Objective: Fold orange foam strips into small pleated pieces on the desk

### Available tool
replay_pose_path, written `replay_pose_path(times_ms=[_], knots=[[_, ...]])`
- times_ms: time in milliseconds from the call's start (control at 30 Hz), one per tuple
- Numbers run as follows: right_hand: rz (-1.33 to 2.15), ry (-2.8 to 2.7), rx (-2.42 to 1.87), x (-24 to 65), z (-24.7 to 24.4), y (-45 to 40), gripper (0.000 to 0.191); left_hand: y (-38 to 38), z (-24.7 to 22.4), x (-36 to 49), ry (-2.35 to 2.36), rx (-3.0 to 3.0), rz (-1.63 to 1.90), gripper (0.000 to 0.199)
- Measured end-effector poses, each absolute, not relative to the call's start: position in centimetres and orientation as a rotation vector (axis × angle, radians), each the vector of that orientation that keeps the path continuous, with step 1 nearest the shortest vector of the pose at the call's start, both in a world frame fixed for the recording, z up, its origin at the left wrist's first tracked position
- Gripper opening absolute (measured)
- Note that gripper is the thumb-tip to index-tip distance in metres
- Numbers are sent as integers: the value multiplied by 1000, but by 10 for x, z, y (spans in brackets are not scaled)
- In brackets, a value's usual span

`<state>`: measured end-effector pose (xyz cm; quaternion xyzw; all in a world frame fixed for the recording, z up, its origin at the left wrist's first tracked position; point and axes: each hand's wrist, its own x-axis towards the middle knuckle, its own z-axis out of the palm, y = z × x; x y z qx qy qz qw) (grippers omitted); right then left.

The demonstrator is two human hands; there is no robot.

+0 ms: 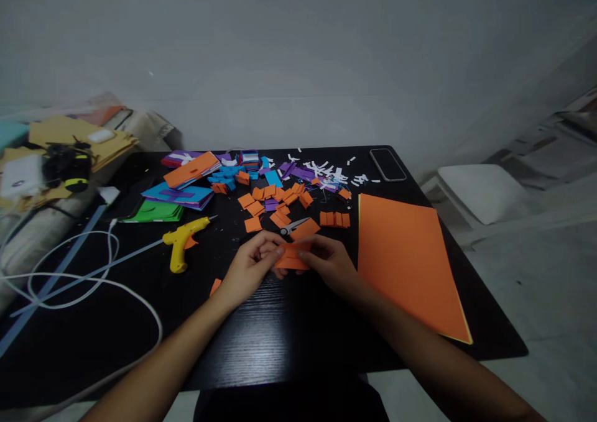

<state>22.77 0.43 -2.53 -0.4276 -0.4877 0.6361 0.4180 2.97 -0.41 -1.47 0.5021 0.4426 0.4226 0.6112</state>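
Observation:
Both my hands meet over the middle of the black table [280, 341]. My left hand [249, 266] and my right hand [331, 263] pinch a small orange paper piece [291, 257] between them, each gripping one side. Just behind the piece lie scissors [293, 225] partly under another orange piece [305, 228]. Several small folded orange pieces [273, 199] are scattered further back, and a short row of them [334, 219] sits to the right.
A large orange sheet [405, 260] lies at the right. A yellow glue gun [184, 240] with white cable [84, 285] lies left. Stacks of coloured paper [184, 186], white scraps [326, 170] and a phone [387, 164] are at the back.

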Motion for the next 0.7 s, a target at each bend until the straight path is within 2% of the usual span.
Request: replay_pose_path(times_ms=[467, 700], knots=[[1611, -1199, -1081, 228, -27, 4, 17, -5, -13, 30, 1033, 1213, 1000, 20], [1677, -1233, -978, 228, -21, 2, 34, -10, -14, 28, 1174, 1467, 1075, 11]])
